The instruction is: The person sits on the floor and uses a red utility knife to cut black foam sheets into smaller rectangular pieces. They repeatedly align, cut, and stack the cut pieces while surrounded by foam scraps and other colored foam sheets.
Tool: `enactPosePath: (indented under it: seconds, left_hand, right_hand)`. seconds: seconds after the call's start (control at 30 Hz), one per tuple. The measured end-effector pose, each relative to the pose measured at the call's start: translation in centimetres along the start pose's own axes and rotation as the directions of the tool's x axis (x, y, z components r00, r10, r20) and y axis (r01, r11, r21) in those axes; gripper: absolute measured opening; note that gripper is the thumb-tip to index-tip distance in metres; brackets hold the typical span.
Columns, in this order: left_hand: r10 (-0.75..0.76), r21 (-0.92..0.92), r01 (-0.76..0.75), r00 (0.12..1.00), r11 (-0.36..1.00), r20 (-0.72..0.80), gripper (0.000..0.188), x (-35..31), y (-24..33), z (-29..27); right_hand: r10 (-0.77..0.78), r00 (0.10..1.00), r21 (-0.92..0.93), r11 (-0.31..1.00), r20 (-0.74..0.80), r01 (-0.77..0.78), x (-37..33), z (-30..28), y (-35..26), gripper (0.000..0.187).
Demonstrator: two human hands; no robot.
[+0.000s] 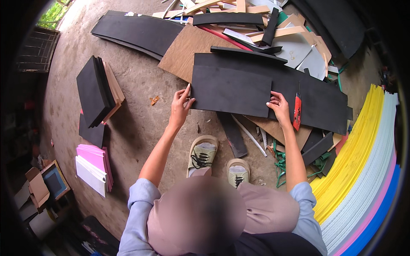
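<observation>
A black rectangular foam sheet [232,89] is held by its two short sides between my hands. My left hand [181,106] pinches its left edge, and my right hand [278,104] grips the right edge near the lower corner. Beneath and behind it lies a longer black sheet [318,100], resting partly over a brown wooden board [188,49]. Just right of my right hand, a red utility knife [297,112] lies on the longer sheet. A narrow black strip [250,18] lies farther back among the offcuts.
Heaped offcuts [294,47] cover the far side. Stacked black and tan sheets [96,91] stand at left, with pink and white pieces [95,168] nearer me. Tall yellow sheets [348,158] and pale blue ones [365,170] line the right. Green straps [280,164] tangle on the concrete floor.
</observation>
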State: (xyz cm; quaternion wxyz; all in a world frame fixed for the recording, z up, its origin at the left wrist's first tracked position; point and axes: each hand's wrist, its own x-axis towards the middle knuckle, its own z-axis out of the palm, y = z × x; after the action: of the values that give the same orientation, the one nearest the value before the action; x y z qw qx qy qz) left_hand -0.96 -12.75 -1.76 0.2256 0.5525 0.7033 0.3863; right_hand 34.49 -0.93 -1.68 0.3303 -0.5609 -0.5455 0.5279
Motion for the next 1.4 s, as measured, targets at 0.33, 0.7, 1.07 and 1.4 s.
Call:
enactPosePath:
  seconds: [0.33,0.7,1.07,1.4]
  left_hand:
    - [0.296,0.222,-0.295,0.955,0.929,0.029,0.059,-2.5,0.1,-0.2]
    - [0.284,0.1,-0.294,0.954,0.951,0.099,0.054,-1.9,0.8,-1.3]
    - [0.338,0.397,-0.327,0.94,0.857,0.044,0.062,-0.9,5.2,-3.0]
    - [0.408,0.229,-0.449,0.89,0.864,0.203,0.032,-3.7,10.0,-3.5]
  right_hand:
    - [0.007,1.0,-0.014,1.0,0.014,-0.006,-0.2,-0.4,-0.3,0.047]
    - [0.013,1.0,-0.254,0.967,-0.021,-0.018,-1.0,-0.9,-0.1,0.057]
    - [-0.153,0.988,-0.75,0.656,-0.025,0.083,-13.1,-15.3,-13.9,0.04]
    - [0.029,0.998,-0.887,0.458,-0.053,-0.06,-15.6,-18.6,-16.7,0.033]
